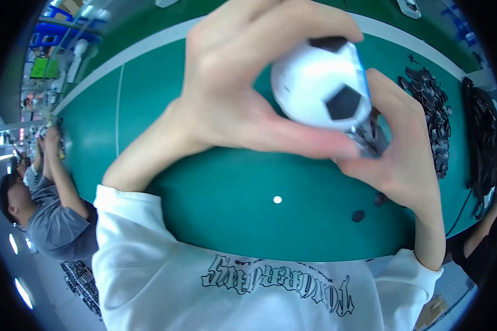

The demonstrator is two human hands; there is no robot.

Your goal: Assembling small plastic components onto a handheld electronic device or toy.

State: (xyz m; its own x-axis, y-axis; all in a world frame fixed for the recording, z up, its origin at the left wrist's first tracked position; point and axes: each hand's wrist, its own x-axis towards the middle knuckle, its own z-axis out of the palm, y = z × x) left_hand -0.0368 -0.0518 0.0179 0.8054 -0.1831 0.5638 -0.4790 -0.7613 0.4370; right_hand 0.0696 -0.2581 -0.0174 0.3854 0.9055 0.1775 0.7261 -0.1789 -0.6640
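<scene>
A white ball-shaped object (pixel 309 83) with black five-sided patches, like a small football, is held up above the green table. My left hand (pixel 226 94) grips it, fingers over the top and thumb along the underside. A thin blue edge shows on its right side. My right hand (pixel 397 143) is closed at the ball's lower right, its thumb and fingers around a dark, glossy piece (pixel 371 138). That piece is blurred and partly hidden, so its kind and whether it is joined to the ball cannot be made out.
A heap of black pieces (pixel 433 110) covers the table's right side. Two loose black pieces (pixel 358 216) lie near my right forearm. A small white round spot (pixel 278 199) shows mid-table. Black material (pixel 477 138) lies at the far right. A co-worker (pixel 55 220) sits left; another arm (pixel 483 226) shows right.
</scene>
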